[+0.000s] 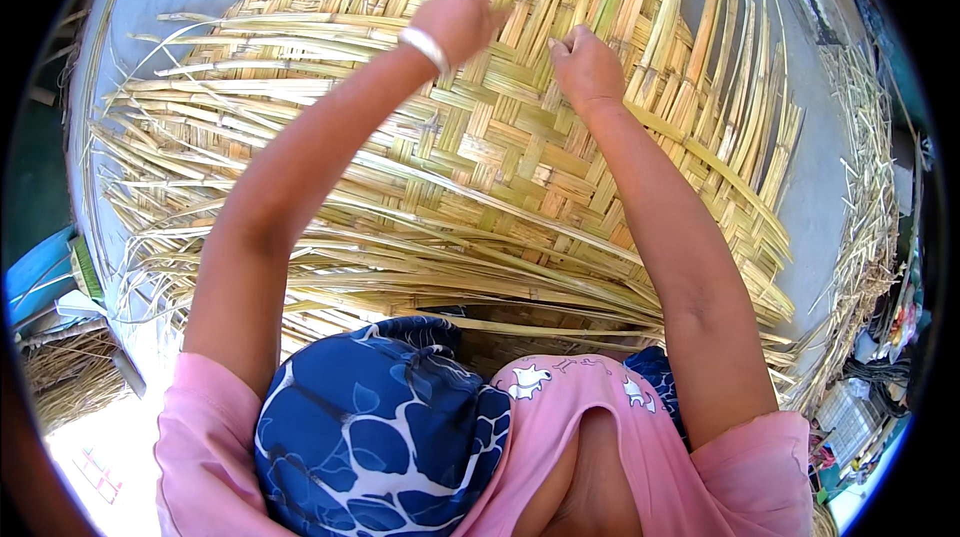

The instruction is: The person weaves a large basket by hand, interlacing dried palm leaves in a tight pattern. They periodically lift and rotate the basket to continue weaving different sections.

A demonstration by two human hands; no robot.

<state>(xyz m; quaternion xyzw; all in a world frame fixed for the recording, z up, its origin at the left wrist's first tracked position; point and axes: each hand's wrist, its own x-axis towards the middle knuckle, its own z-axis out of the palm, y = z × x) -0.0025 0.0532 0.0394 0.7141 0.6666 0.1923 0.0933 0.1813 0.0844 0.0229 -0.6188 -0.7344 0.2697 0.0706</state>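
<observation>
A: Where are the person's hands?

B: Both reach forward over the large flat mat of woven pale-yellow bamboo strips (480,157), which lies on the grey ground in front of the knees. The left hand (462,12), with a white bangle (424,47) on its wrist, has its fingers stretched out and loose on the far weave, clasping nothing that shows. The right hand (585,65) is curled closed, seemingly pinching one loose green-yellow bamboo strip (700,152).

A: Why held like that?

B: Likely the flat left palm presses the crossings down while the right works a strand into the pattern.

A: And that strand's direction?

B: Its long axis runs diagonally, from the right fist down toward the mat's right edge. Unwoven ends fan out past the weave at the left and top. A heap of thin straw-like bamboo offcuts (870,187) lies along the right side.
</observation>
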